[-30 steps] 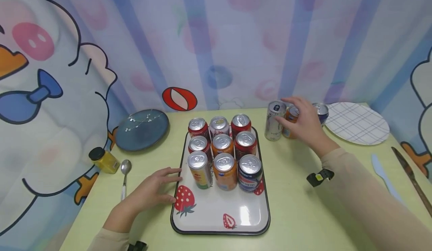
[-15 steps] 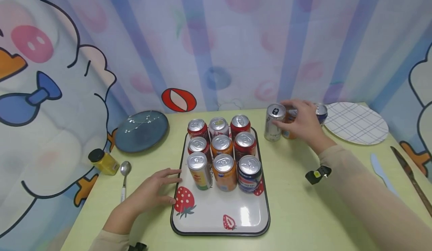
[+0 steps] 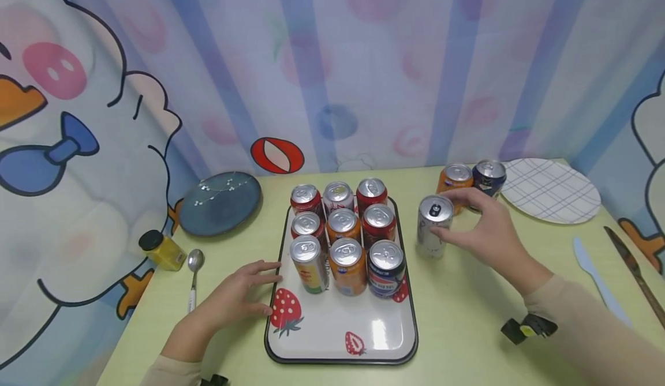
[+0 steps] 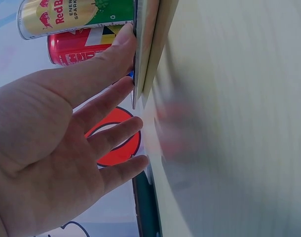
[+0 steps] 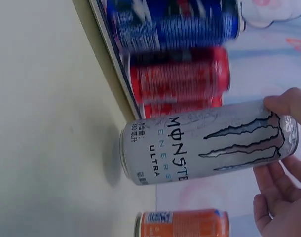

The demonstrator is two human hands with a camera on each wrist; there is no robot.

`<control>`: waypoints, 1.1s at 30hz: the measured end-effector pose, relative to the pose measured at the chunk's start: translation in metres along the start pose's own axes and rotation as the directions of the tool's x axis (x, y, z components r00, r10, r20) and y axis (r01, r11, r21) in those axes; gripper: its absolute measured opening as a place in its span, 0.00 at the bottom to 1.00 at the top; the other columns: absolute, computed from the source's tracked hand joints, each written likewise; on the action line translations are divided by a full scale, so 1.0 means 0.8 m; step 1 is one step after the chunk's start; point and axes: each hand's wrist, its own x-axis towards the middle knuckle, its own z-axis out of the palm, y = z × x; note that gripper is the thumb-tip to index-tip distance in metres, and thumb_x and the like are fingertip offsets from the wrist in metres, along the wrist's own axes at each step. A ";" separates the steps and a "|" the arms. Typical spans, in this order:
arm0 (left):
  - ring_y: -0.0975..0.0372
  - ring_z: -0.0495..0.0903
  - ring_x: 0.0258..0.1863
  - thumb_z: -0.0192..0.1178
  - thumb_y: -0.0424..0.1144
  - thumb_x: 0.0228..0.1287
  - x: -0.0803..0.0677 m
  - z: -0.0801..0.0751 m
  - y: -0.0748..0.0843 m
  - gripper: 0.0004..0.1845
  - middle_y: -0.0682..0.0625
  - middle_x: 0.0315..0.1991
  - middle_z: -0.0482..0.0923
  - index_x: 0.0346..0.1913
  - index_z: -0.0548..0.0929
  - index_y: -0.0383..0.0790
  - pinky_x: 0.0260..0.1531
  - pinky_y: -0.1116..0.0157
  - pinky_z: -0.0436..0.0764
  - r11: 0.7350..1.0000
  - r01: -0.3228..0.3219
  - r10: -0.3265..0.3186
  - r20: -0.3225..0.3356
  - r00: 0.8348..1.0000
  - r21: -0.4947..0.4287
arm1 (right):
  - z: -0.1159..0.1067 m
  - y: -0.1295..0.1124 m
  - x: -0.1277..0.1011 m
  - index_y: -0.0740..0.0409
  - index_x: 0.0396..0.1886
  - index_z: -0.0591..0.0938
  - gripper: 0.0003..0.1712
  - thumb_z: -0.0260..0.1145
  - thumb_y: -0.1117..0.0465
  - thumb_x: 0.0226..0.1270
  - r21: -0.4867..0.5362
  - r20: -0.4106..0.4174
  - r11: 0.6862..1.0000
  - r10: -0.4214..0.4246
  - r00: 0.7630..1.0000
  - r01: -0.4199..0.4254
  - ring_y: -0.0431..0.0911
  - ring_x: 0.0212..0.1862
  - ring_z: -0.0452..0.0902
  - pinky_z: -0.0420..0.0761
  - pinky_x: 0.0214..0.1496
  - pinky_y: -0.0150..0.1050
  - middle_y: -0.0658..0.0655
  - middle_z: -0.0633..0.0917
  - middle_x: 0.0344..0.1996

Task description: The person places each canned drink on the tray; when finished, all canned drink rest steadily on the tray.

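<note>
Two hands are at work beside the tray [image 3: 340,340]. Fingers of the right hand [image 3: 488,227] curl round the upper part of a white Monster can [image 3: 432,226], thumb near its rim, so the can stands or hangs just off the tray's right edge; whether its base touches the table [image 3: 467,328] cannot be told. The left hand [image 3: 231,299] lies flat with straight fingers, tips touching the tray's left rim. Nine smooth metal cans [image 3: 343,233] fill the tray's far part in three rows, their back labels hidden. Beyond the white can stand an orange can [image 3: 453,179] and a dark blue can [image 3: 488,176], partly covered by the fingers.
</note>
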 end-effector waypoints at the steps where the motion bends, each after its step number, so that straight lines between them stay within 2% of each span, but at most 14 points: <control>1: 0.38 0.62 0.77 0.79 0.39 0.53 0.000 0.000 0.000 0.32 0.46 0.75 0.71 0.64 0.84 0.43 0.74 0.35 0.64 1.000 0.003 -0.003 0.000 1.000 0.000 | -0.003 -0.006 -0.010 0.55 0.57 0.84 0.35 0.87 0.63 0.45 0.015 -0.004 1.000 0.003 1.000 -0.002 0.35 0.50 0.78 0.74 0.55 0.25 0.52 0.88 0.49; 4: 0.38 0.61 0.78 0.79 0.40 0.53 -0.001 0.000 0.000 0.32 0.47 0.75 0.71 0.64 0.84 0.44 0.74 0.35 0.64 1.000 0.011 -0.011 -0.003 1.000 0.002 | -0.011 -0.026 -0.036 0.54 0.57 0.84 0.36 0.86 0.68 0.44 0.091 -0.007 0.996 -0.008 1.000 0.008 0.31 0.49 0.78 0.75 0.55 0.22 0.50 0.87 0.48; 8: 0.39 0.60 0.78 0.79 0.40 0.53 -0.001 -0.002 0.001 0.32 0.47 0.75 0.71 0.64 0.84 0.45 0.75 0.35 0.63 1.000 0.019 -0.019 -0.004 1.000 0.008 | -0.017 -0.053 -0.061 0.54 0.56 0.84 0.40 0.86 0.74 0.38 0.178 0.018 0.983 -0.047 0.999 0.043 0.34 0.49 0.81 0.79 0.53 0.21 0.48 0.86 0.49; 14: 0.39 0.60 0.78 0.79 0.41 0.54 0.000 -0.004 0.002 0.32 0.48 0.75 0.70 0.64 0.84 0.46 0.75 0.34 0.63 0.999 0.040 -0.040 0.009 0.999 -0.003 | -0.004 -0.093 -0.085 0.50 0.56 0.83 0.41 0.88 0.72 0.37 0.271 0.116 0.962 -0.071 0.991 0.037 0.37 0.51 0.82 0.80 0.59 0.23 0.46 0.86 0.51; 17: 0.39 0.60 0.78 0.79 0.41 0.54 0.001 -0.002 0.001 0.32 0.48 0.75 0.70 0.64 0.84 0.46 0.75 0.35 0.63 0.999 0.041 -0.040 0.016 0.999 -0.008 | 0.012 -0.113 -0.092 0.48 0.56 0.83 0.41 0.88 0.70 0.38 0.324 0.162 0.946 -0.082 0.983 0.026 0.38 0.52 0.82 0.81 0.61 0.26 0.46 0.86 0.51; 20: 0.39 0.60 0.78 0.79 0.41 0.54 0.002 -0.001 0.001 0.32 0.48 0.75 0.70 0.64 0.84 0.46 0.75 0.35 0.63 0.999 0.038 -0.038 0.018 0.999 -0.005 | 0.035 -0.132 -0.094 0.48 0.55 0.83 0.40 0.88 0.69 0.39 0.362 0.186 0.931 -0.115 0.976 0.041 0.40 0.53 0.82 0.83 0.58 0.28 0.46 0.86 0.52; 25: 0.38 0.61 0.78 0.79 0.39 0.53 0.001 0.000 0.000 0.32 0.46 0.75 0.71 0.64 0.84 0.44 0.75 0.35 0.63 0.999 0.032 -0.031 0.014 0.999 -0.007 | 0.075 -0.160 -0.089 0.44 0.56 0.83 0.37 0.88 0.60 0.42 0.360 0.223 0.930 -0.155 0.962 0.066 0.39 0.55 0.81 0.84 0.58 0.33 0.44 0.85 0.54; 31: 0.38 0.61 0.78 0.79 0.40 0.54 0.001 -0.001 0.000 0.32 0.46 0.75 0.71 0.64 0.84 0.45 0.74 0.34 0.63 0.999 0.032 -0.032 0.014 0.999 -0.020 | 0.118 -0.179 -0.079 0.41 0.54 0.84 0.34 0.87 0.58 0.43 0.380 0.268 0.924 -0.136 0.954 0.025 0.39 0.48 0.80 0.84 0.49 0.34 0.41 0.85 0.52; 33: 0.38 0.61 0.78 0.79 0.40 0.54 0.001 -0.001 -0.001 0.32 0.46 0.75 0.71 0.64 0.84 0.45 0.74 0.34 0.63 0.999 0.027 -0.026 0.013 1.000 -0.020 | 0.130 -0.184 -0.076 0.42 0.53 0.84 0.34 0.87 0.60 0.43 0.405 0.283 0.914 -0.116 0.952 -0.009 0.39 0.51 0.81 0.87 0.52 0.37 0.41 0.85 0.52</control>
